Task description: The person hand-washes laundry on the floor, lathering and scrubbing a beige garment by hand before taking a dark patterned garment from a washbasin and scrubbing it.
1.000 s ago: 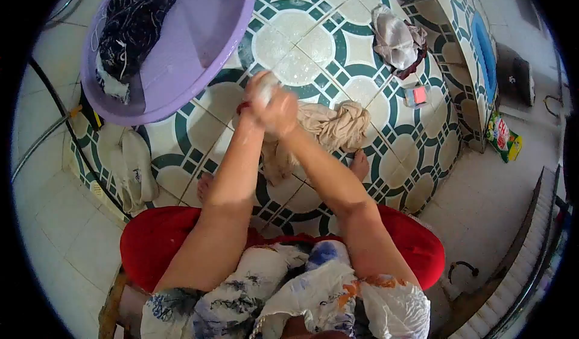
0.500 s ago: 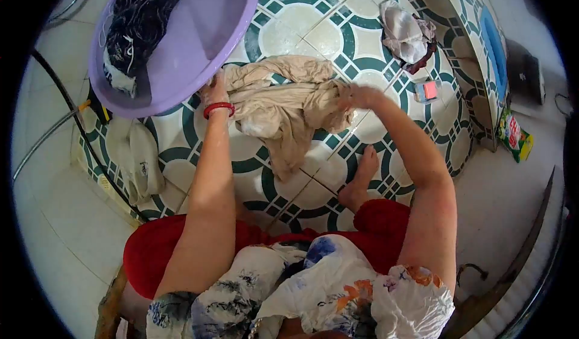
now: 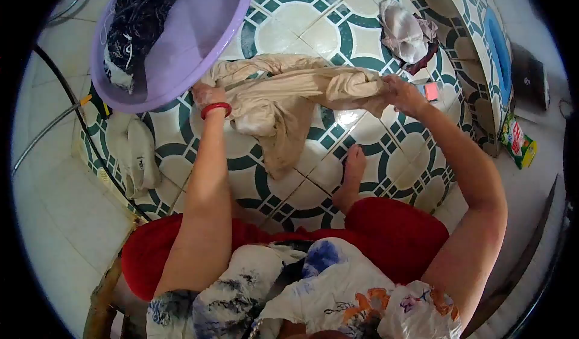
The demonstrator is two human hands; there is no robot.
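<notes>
Both hands point(image 3: 406, 96) gripped the beige cloth point(image 3: 283, 95), likely limp, heavy with water, best held at its ends.

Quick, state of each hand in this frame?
Left hand: closed on the beige cloth, at the end by the purple basin; fingertips hard to make out.
Right hand: closed on the same cloth's other end.
</notes>
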